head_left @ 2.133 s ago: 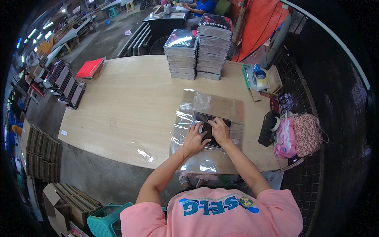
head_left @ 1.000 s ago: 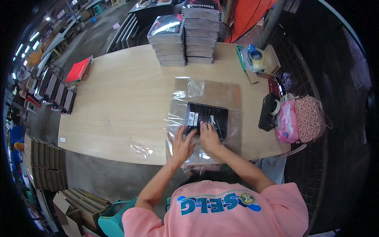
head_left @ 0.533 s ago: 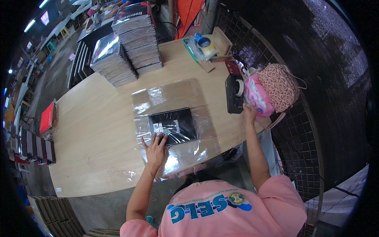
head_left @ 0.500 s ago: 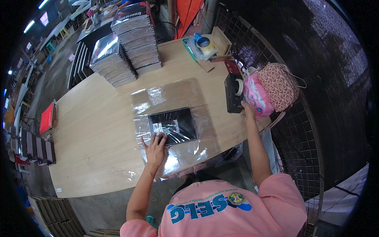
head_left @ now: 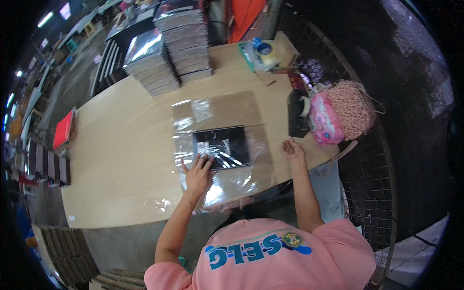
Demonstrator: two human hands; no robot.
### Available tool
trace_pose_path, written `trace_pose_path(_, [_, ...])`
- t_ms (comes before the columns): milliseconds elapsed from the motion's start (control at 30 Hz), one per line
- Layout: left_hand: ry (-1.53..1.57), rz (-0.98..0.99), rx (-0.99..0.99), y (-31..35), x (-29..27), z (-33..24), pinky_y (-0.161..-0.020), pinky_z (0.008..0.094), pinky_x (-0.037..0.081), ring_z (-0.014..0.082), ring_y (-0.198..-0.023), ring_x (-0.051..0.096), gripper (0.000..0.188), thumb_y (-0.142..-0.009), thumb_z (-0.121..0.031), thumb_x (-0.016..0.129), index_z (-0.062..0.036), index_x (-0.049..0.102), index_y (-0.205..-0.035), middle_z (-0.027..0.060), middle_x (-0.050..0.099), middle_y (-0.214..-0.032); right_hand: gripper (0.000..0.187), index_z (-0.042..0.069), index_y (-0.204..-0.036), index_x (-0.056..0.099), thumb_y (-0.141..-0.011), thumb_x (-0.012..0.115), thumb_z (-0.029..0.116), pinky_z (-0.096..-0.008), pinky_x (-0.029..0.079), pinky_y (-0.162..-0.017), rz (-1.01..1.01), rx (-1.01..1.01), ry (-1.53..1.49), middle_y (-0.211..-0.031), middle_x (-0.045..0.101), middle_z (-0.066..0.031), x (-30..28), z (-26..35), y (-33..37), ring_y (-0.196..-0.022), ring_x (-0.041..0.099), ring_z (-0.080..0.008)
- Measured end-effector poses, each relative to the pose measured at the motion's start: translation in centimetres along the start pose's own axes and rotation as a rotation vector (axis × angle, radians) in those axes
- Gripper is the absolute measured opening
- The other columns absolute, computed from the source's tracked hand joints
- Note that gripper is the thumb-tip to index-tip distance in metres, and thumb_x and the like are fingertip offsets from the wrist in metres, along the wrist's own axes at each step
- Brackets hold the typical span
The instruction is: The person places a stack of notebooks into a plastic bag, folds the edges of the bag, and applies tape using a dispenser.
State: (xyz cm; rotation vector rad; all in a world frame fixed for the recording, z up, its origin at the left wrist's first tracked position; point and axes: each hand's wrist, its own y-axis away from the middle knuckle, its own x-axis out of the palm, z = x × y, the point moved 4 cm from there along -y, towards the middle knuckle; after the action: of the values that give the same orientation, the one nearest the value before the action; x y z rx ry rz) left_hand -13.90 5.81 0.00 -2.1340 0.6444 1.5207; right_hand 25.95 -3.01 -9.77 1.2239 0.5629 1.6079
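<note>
A black spiral-bound notebook (head_left: 224, 145) lies on a sheet of clear plastic film (head_left: 186, 112) spread over the table. My left hand (head_left: 198, 175) rests on the notebook's lower left corner, fingers spread and open. Just below the black tape dispenser (head_left: 297, 118), which carries a pale roll of tape (head_left: 305, 106), is my right hand (head_left: 293, 149). Its fingers are curled together, apart from the dispenser; anything between them is too small to make out.
Tall stacks of wrapped notebooks (head_left: 186, 46) stand at the table's far side. A pink bag (head_left: 326, 118) sits at the right edge, beside a wire mesh barrier (head_left: 372, 193). Tape rolls (head_left: 265, 50) lie at the back right, and a red book (head_left: 63, 130) at the left edge.
My right hand has come away from the tape dispenser, moving slightly left and toward me. My left hand stays on the notebook. The view has shifted a little.
</note>
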Motion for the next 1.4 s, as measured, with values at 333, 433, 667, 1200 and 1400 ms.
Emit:
trace_pose_path(333, [0.003, 0.043, 0.004, -0.7, -1.2, -0.9, -0.109, 0.0740, -0.001, 0.0288, -0.139, 0.038, 0.058, -0.086, -0.046, 0.062, -0.0301, 0.049, -0.140, 0.0053, 0.049, -0.142, 0.115, 0.012, -0.156, -0.002, -0.076, 0.081, 0.020, -0.0452, 0.055, -0.069, 0.447, -0.940, 1.925, -0.082, 0.069, -0.0238, 12.4, -19.4, 10.2, -0.075, 0.070, -0.0380])
trace_pose_path(433, [0.034, 0.204, -0.096, -1.0, -1.4, -1.0, -0.109, 0.0744, -0.001, 0.0371, -0.139, 0.033, 0.067, -0.084, -0.065, 0.055, -0.0455, 0.039, -0.145, 0.0118, 0.038, -0.148, 0.124, 0.008, -0.154, -0.009, -0.073, 0.083, 0.028, -0.0494, 0.052, -0.082, 0.510, -0.727, 2.199, -0.097, 0.067, -0.0315, 11.7, -17.0, 12.4, -0.095, 0.066, -0.0461])
trace_pose_path(667, [0.436, -0.496, -0.791, 9.1, -0.2, 6.1, -0.107, 0.0603, 0.028, 0.0375, -0.125, 0.046, 0.067, -0.088, -0.038, 0.067, -0.0079, 0.044, -0.143, 0.0205, 0.044, -0.137, 0.102, 0.003, -0.150, 0.026, -0.073, 0.082, 0.038, -0.0479, 0.043, -0.101, 0.931, -0.944, 2.013, -0.147, 0.034, -0.0325, 13.8, -10.3, 12.3, -0.125, 0.050, -0.0440])
trace_pose_path(1200, [0.900, -0.665, -0.255, 2.1, -6.5, -9.7, -0.118, 0.0423, 0.018, 0.0374, -0.145, 0.018, 0.115, -0.075, -0.018, 0.080, 0.0056, -0.002, -0.152, 0.0293, 0.008, -0.157, 0.087, 0.000, -0.141, 0.038, -0.070, 0.085, 0.020, -0.0415, 0.047, -0.099, 1.063, -0.768, 1.150, -0.129, 0.056, -0.0171, 9.3, -11.5, 8.6, -0.121, 0.054, -0.0291])
trace_pose_path(1400, [0.851, -0.580, -0.099, 2.8, -3.1, -5.2, -0.118, 0.0507, 0.018, 0.0487, -0.145, 0.012, 0.107, -0.071, -0.011, 0.073, 0.0021, 0.005, -0.152, 0.0320, 0.003, -0.157, 0.101, 0.004, -0.144, 0.037, -0.063, 0.088, 0.035, -0.0444, 0.034, -0.109, 0.924, -1.288, 1.254, -0.139, 0.045, -0.0161, 6.2, -11.3, 8.6, -0.129, 0.041, -0.0288])
